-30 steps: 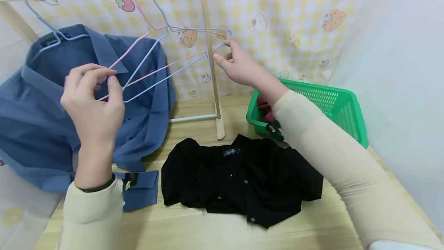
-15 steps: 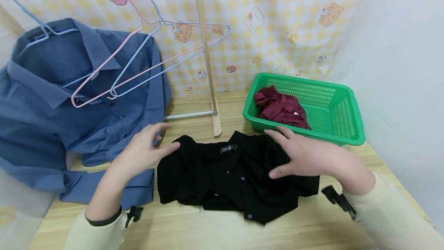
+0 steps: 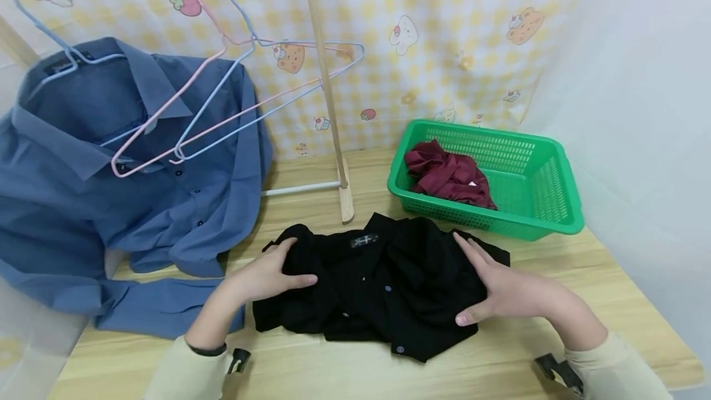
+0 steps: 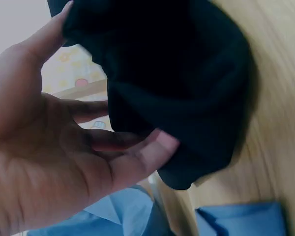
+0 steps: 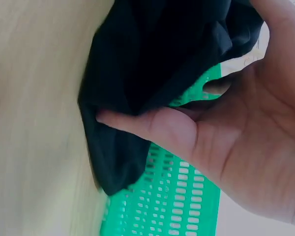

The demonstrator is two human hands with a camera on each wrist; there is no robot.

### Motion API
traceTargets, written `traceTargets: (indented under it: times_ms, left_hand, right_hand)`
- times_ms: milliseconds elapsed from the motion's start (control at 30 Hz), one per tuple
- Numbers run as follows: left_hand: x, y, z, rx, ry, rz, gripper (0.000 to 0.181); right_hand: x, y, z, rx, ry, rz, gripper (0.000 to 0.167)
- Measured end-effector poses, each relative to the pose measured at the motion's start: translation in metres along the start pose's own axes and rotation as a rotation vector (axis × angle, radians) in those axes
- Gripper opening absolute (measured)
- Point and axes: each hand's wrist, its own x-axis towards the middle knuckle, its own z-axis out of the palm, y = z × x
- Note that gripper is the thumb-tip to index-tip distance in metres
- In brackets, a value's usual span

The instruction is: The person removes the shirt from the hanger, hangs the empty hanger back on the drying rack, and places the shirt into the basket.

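Note:
A black shirt (image 3: 361, 289) lies crumpled on the wooden table, collar label toward the rack. My left hand (image 3: 266, 273) is at its left side, thumb and fingers spread against the cloth; in the left wrist view the fingers (image 4: 152, 150) touch the black fabric (image 4: 177, 88). At the shirt's right side is my right hand (image 3: 502, 292), thumb apart from the fingers. The right wrist view shows this hand (image 5: 236, 132) with a finger against a fold of the black cloth (image 5: 137, 64). Neither hand is curled round the shirt.
A rack (image 3: 328, 91) at the back left holds a blue shirt (image 3: 72, 190) on a hanger, plus pink (image 3: 161, 108) and light-blue (image 3: 208, 100) hangers. Behind the black shirt's right side stands a green basket (image 3: 547, 225) with a dark red garment (image 3: 452, 178).
Both hands have left the hangers and come down to the two sides of the black shirt. The pink and light-blue hangers hang free on the rail.

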Motion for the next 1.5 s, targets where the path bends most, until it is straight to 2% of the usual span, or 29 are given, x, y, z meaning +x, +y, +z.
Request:
traceTargets:
  times_ms: [200, 400, 633, 700, 933, 1167, 1500]
  left_hand:
    - [0.001, 0.001, -0.001, -0.079, -0.036, -0.012, 0.116]
    - [-0.001, 0.006, 0.002, -0.012, -0.057, -0.032, 0.119]
    - [0.001, 0.011, 0.007, -0.064, -0.084, 0.007, 0.113]
    - [0.002, 0.014, 0.010, -0.084, -0.097, 0.018, 0.111]
    - [0.004, 0.030, 0.016, -0.020, -0.121, 0.037, 0.107]
    - [0.010, 0.044, 0.021, -0.009, -0.148, 0.043, 0.107]
    - [0.018, 0.062, 0.033, -0.044, -0.149, 0.101, 0.112]
  right_hand:
    - [0.011, -0.013, 0.013, -0.021, -0.004, -0.025, 0.147]
    - [0.022, -0.020, 0.019, -0.020, -0.002, -0.042, 0.149]
    - [0.030, -0.029, 0.022, -0.023, -0.045, -0.028, 0.150]
    - [0.033, -0.031, 0.023, -0.016, -0.045, -0.040, 0.149]
    - [0.047, -0.042, 0.025, 0.011, -0.076, -0.061, 0.147]
    - [0.062, -0.053, 0.029, -0.014, -0.109, -0.062, 0.148]
    - [0.083, -0.071, 0.035, -0.036, -0.149, -0.082, 0.148]
